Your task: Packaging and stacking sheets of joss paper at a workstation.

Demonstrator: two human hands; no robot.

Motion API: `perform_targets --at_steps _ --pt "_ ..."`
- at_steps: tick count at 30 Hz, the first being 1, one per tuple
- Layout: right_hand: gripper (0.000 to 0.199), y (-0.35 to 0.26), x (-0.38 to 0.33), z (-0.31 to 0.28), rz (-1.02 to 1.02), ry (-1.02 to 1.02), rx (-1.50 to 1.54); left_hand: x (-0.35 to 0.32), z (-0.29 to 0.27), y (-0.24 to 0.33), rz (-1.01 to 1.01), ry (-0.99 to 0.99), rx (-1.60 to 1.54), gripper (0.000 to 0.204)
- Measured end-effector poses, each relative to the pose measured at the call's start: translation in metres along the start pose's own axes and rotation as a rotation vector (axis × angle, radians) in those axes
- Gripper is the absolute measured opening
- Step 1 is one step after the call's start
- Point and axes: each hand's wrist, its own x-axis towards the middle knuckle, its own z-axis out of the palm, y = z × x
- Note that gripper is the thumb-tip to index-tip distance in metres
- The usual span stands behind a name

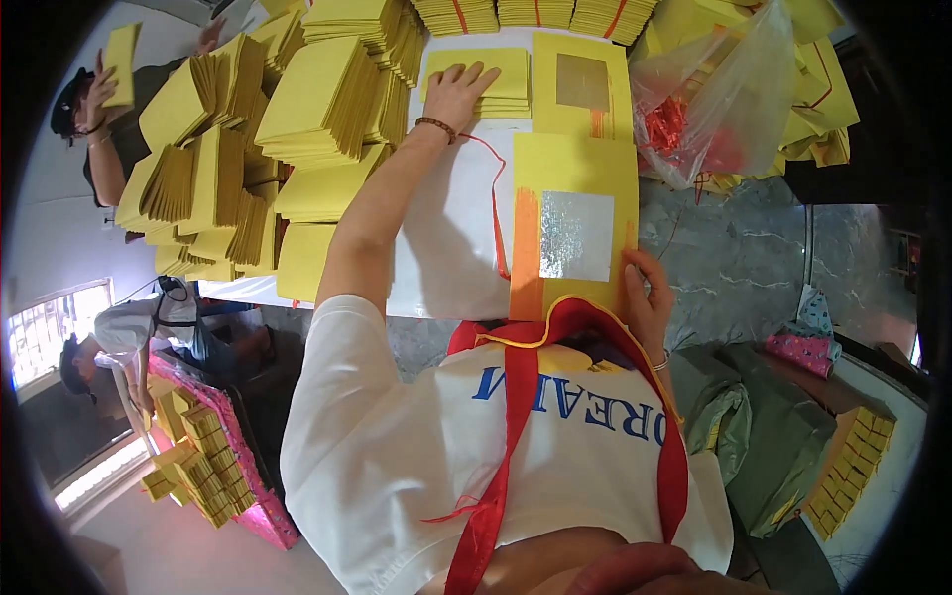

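My left hand (458,91) lies with fingers spread on a low stack of plain yellow paper (504,79); a beaded bracelet circles that wrist. Before me, near the table's front edge, is a yellow joss paper sheet (585,164) bearing a silver foil square and an orange stripe. My right hand (647,297) is at this sheet's right edge, thumb and forefinger closed on it; the other fingers are curled and partly hidden. Beyond it lies another yellow foil sheet (620,94), its square duller. A loose red tie (499,208) trails across the white tabletop (436,253).
Piled yellow paper bundles (312,99) crowd the left, with tied bundles (535,12) at the far edge. At right hangs a clear plastic bag (729,94) with red strips inside. Two other people (149,327) (99,109) are on the left. Green sacks (778,426) stand at lower right.
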Motion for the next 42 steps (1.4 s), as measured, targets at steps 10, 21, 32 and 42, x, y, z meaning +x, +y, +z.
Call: perform_targets --at_steps 10,21,32,42 --pt "0.018 0.012 0.002 0.002 0.112 0.048 0.191 -0.007 0.003 0.004 0.003 -0.404 -0.051 0.069" --pt "0.019 -0.003 0.002 -0.007 -0.023 0.04 0.084 0.01 -0.029 -0.001 0.015 -0.596 -0.045 0.082" --pt "0.019 -0.016 0.013 -0.016 -0.27 -0.028 -0.159 -0.033 -0.118 0.08 -0.086 0.111 -0.671 0.032" --pt "0.015 0.007 0.02 -0.008 -0.332 -0.154 -0.232 -0.121 -0.179 0.178 0.376 -0.185 -0.551 0.04"
